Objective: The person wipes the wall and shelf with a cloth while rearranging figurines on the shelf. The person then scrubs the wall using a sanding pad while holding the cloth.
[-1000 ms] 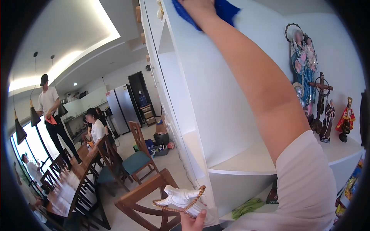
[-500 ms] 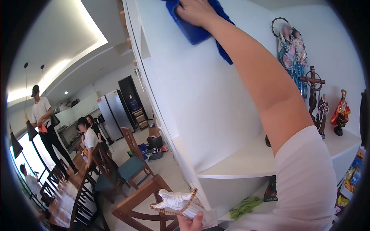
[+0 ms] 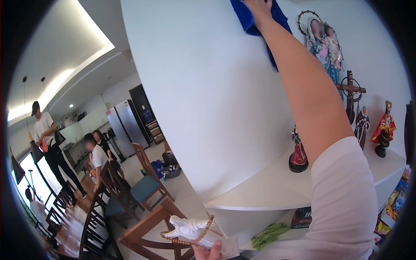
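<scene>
High on the white wall panel (image 3: 186, 86), my right hand (image 3: 259, 12) presses a blue cloth (image 3: 248, 22) against the surface; the top frame edge cuts off part of the hand. Low in the view, my left hand (image 3: 209, 251) grips a white figurine (image 3: 189, 227), tilted on its side, with a string of brown wooden beads (image 3: 203, 235) looped around it. On the curved white shelf (image 3: 255, 194) stand a small figurine with a red base (image 3: 298, 159), partly behind my forearm, a wooden crucifix (image 3: 350, 89), a dark-robed figurine (image 3: 362, 123) and a red-caped figurine (image 3: 384, 130).
A large blue-robed statue (image 3: 323, 54) stands at the back of the shelf. Below lie a green cloth (image 3: 269, 236) and a dark box (image 3: 301, 219). Wooden chairs (image 3: 147, 225) stand at left. One person (image 3: 47, 130) stands on the long table (image 3: 80, 223); other people are nearby.
My right hand and the blue cloth have shifted right along the panel. The view has turned a little, uncovering the red-based figurine. My left hand still grips the white figurine.
</scene>
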Available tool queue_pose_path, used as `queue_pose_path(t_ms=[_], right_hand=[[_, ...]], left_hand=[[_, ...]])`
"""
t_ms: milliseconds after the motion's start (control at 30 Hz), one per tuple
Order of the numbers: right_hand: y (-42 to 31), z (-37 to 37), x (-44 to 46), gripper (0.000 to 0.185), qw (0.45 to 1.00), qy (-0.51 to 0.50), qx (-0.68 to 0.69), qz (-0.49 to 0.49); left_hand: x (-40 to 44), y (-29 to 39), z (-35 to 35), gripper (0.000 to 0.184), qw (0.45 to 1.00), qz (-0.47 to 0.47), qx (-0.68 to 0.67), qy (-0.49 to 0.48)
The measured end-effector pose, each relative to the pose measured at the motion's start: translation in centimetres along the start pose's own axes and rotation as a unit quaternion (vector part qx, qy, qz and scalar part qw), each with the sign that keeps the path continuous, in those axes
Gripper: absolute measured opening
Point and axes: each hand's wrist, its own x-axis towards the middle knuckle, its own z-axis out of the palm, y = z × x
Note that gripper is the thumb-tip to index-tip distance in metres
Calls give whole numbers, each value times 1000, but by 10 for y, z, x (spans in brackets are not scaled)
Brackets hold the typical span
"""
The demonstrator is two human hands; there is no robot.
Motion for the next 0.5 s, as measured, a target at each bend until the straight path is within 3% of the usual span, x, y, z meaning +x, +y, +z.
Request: queue_pose_path(t_ms=[167,233,367,500], right_hand=[[8,-35,-8,44,992,-86,-12,94],[19,-37,-8,48,986,-118,-23,118],[39,-29,-7,55,955,-194,85,207],[60,0,-15,59,964,-176,72,188]], left_hand=[[1,-1,7,46,998,51,-2,-44],[-2,1,10,47,998,32,7,-49],[-3,-2,16,46,997,35,-18,-60],[-4,-1,14,40,998,-25,25,-56]])
